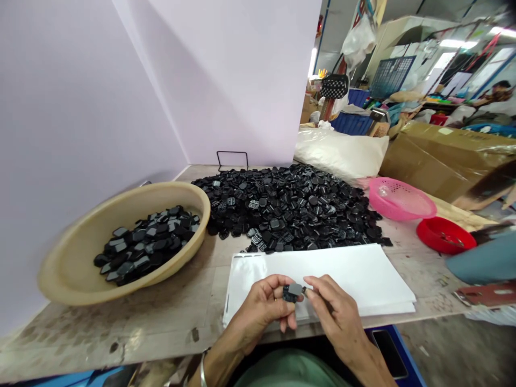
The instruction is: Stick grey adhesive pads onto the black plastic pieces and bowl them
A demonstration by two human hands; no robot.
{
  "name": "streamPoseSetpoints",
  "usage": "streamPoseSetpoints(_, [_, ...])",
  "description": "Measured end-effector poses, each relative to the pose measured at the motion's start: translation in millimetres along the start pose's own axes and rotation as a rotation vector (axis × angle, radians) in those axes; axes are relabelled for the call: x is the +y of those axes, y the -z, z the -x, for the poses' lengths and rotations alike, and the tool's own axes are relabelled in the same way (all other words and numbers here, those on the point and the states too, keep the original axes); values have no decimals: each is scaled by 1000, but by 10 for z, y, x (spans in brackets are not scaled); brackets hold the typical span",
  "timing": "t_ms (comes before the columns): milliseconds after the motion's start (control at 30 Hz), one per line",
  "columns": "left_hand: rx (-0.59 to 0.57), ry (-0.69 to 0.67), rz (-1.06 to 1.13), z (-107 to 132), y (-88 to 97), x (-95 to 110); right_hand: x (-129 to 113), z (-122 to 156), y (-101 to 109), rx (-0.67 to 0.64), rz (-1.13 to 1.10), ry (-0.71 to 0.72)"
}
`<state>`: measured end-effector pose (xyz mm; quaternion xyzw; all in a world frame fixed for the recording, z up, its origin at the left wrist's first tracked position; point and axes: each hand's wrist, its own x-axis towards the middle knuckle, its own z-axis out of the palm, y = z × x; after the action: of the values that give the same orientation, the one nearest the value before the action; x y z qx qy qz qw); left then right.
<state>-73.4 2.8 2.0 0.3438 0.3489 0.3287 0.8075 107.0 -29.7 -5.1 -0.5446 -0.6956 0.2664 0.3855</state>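
My left hand [264, 306] pinches a small black plastic piece [292, 292] with a grey face, held just above the near edge of the table. My right hand [334, 309] meets it from the right, fingertips closed on the same piece or on something tiny at its edge; I cannot tell which. Both hands hover over a stack of white sheets [363, 274]. Behind the sheets lies a big heap of the same black pieces [290, 207]. A tan basin [72, 263] at the left holds several more of them [145, 247].
A pink basket [399, 199] and a red bowl [443, 235] stand at the right. White panels wall the left and back. A black wire stand [233, 160], a white sack [342, 153] and a cardboard box [447, 156] lie behind. Another person's sleeve [484, 260] shows at the right.
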Motion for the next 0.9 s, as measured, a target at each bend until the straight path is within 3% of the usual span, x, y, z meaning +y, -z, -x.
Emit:
streamPoseSetpoints(333, [17,4,-22,-11,2,-13,-9,-8,-31,-77,116,110])
streamPoseSetpoints(700, [36,1,-20,-30,23,-37,-29,3,-54,-86,86,85])
streamPoseSetpoints(900, [40,-8,16,-53,37,-54,-6,14,-87,1,-11,73])
